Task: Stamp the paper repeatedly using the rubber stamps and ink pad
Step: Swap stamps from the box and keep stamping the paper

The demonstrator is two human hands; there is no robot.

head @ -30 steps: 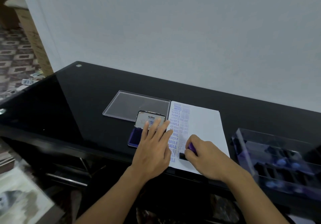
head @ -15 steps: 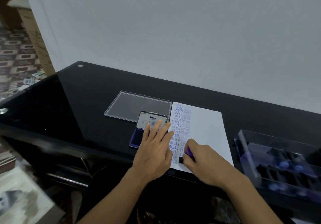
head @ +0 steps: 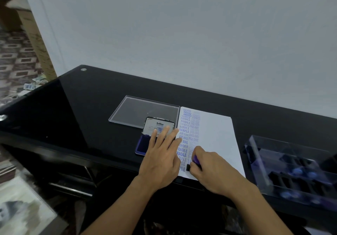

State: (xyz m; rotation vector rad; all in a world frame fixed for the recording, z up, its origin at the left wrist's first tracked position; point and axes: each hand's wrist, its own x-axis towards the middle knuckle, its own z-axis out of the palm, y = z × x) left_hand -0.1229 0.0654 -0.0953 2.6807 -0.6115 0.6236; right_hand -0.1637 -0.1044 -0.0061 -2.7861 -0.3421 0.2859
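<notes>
- Clear lid (head: 144,111) lies flat, just beyond the left fingers (head: 164,134).
- Glossy black table (head: 82,107) spreads under them.
- Pale wall (head: 182,34) stands far beyond.
- Patterned floor (head: 16,67), well left of them.

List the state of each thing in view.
ink pad: open, lid raised.
paper: left part stamped, two columns.
rubber stamp: down on paper.
right hand: grips rubber stamp.
left hand: flat, fingers straight.
stamp case: open, stamps inside.
clear lid: off, lying flat.

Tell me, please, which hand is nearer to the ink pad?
Left. The left hand lays fingers over the ink pad; the right hand holds the stamp on the paper to its right.
</notes>
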